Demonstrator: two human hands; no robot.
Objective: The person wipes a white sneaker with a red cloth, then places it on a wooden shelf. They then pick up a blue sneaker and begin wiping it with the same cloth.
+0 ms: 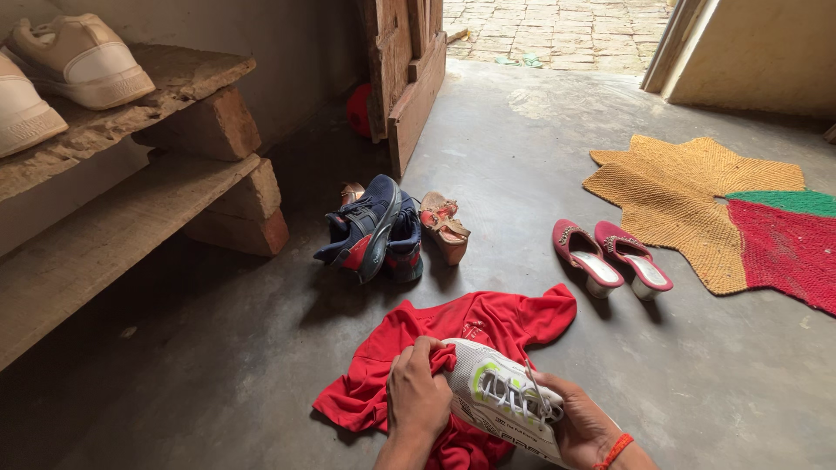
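Note:
My left hand [418, 396] is closed on a bunched part of a red cloth [488, 326], a shirt spread on the concrete floor, and presses it against the toe of a white sneaker [501, 400]. My right hand [583, 426] grips that sneaker from the right side, near its laces, with a red band on the wrist. The sneaker lies tilted on its side over the red cloth at the bottom centre.
A pair of navy sneakers [370, 231] and a tan sandal [444, 226] lie ahead. Two pink heeled shoes [610, 257] stand right of centre beside a yellow, red and green mat [714, 209]. A plank-and-brick shelf [131, 165] at left holds white shoes [78, 61]. A wooden door [414, 70] stands open.

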